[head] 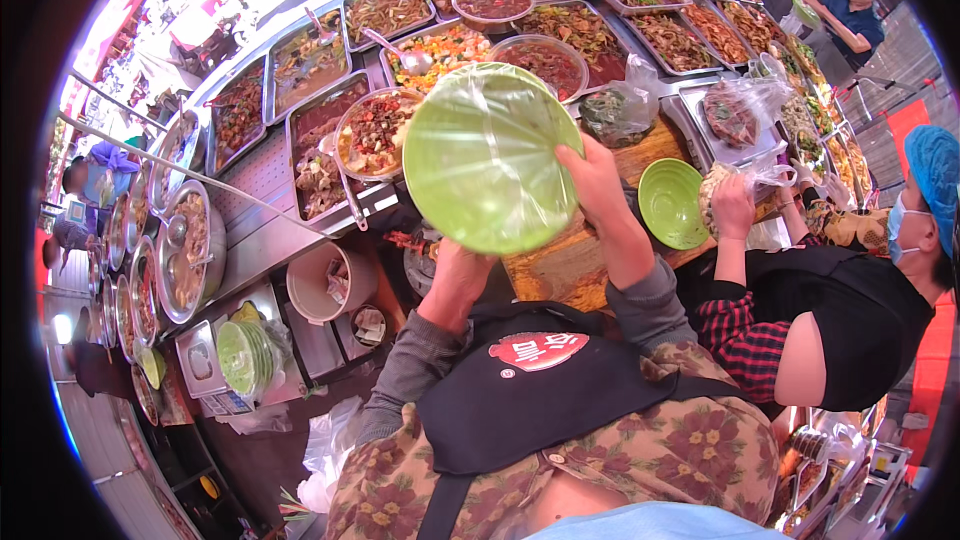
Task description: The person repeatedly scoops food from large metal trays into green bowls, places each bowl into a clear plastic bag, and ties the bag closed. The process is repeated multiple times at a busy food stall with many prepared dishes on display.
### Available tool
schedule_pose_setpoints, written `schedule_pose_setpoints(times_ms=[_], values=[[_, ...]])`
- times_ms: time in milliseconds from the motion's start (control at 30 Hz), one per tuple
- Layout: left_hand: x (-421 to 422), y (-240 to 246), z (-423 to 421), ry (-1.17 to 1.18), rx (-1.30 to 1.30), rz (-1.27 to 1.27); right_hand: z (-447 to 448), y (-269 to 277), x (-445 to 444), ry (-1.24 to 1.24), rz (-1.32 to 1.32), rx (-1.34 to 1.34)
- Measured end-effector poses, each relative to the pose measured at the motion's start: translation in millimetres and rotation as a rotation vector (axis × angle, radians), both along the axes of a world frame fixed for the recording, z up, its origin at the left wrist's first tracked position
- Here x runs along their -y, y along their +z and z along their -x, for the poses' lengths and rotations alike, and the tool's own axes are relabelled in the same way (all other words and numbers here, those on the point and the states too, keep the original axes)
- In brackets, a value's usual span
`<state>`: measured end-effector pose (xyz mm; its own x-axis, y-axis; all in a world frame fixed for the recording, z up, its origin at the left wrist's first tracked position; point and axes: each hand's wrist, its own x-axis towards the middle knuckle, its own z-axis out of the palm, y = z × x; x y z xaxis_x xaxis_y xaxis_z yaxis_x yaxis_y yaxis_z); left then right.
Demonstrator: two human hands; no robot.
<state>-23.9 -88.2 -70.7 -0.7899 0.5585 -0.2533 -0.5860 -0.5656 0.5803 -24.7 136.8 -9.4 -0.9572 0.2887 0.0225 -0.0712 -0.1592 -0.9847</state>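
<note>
A light green bowl (480, 165) with clear plastic film or a bag stretched over it is tilted up in front of my chest. My right hand (598, 176) grips its right rim, thumb over the edge. From below, my left hand (459, 274) supports the bowl; its fingers are hidden behind it. Just beyond the bowl are trays of cooked food, with a diced corn and vegetable dish (457, 49) nearest its top. A round tub of chilli-topped food (379, 131) lies at its left. Beneath my hands is a wooden board (551, 270).
At right, a masked co-worker's hand (731, 206) holds a bagged food item beside another green bowl (671, 202). A pinkish bin (330, 281) and stacked green bowls (244, 356) stand lower left. Large metal basins (191, 255) line the left. A thin rod (191, 171) crosses above the counter.
</note>
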Motion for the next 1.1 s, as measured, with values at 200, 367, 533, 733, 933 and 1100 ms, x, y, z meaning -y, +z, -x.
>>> schedule_pose_setpoints(times_ms=[200,367,533,733,933,1100], values=[[-8,18,-19,-0.048,0.148,0.167,62,-34,19,-0.091,0.058,0.163],[19,6,-29,-0.040,0.211,0.229,25,-40,8,-0.239,-0.174,0.045],[58,-20,-47,0.049,0.254,0.230,-49,-112,-38,-0.634,-1.120,0.275],[54,-35,-55,-0.054,0.310,0.309,-101,-173,-100,-0.737,-1.687,0.576],[18,-32,-48,-0.206,0.257,0.303,-119,-152,-94,-0.774,-1.659,0.200],[-22,-23,-50,-0.386,0.145,0.367,-146,-103,-27,-0.482,-1.603,-0.087]])
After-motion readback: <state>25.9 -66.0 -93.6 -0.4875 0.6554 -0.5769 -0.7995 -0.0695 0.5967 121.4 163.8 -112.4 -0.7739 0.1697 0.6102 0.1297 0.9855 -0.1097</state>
